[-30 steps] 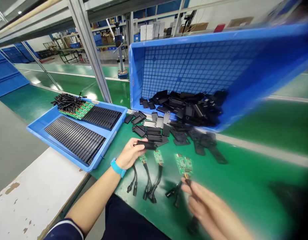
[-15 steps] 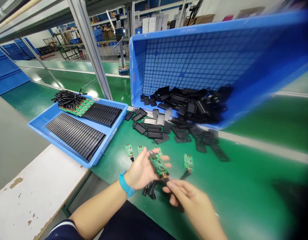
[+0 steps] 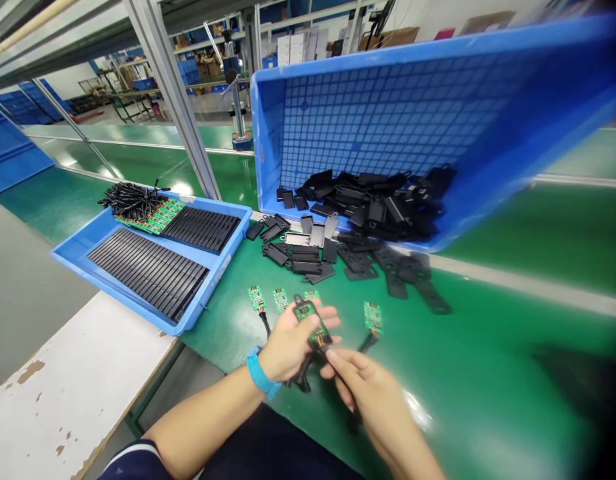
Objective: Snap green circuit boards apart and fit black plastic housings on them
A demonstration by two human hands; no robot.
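Pressing a circuit board into its black housing between two busy hands

The circuit board (image 3: pixel 304 311) appears to lie in a black housing (image 3: pixel 325 324) across the left hand (image 3: pixel 294 341), above the front part of the green bench (image 3: pixel 468 373). That hand grips the pair, thumb across the board's face, fingers stretched out beneath. The right hand (image 3: pixel 363 380) pinches the black cable (image 3: pixel 321 348) just below the board's wired end. Whether the board is fully seated, I cannot tell.

The likeliest trouble is at that wired end: a tug from the right hand while the thumb bears down could strain the thin coloured wires or lift the board at one edge. Pressing while it sits askew could catch it on the housing's rim or load the parts under the thumb. With the left fingers spread rather than curled, the housing might also tip or slide. Below, the dangling cable could snag the leads of the other boards (image 3: pixel 257 298) lying close by on the bench.

Half a second ago the left thumb stood clear and the board rested over the palm; now the thumb is down on it. The right hand has kept its pinch on the cable, and the other boards lie much as they did.
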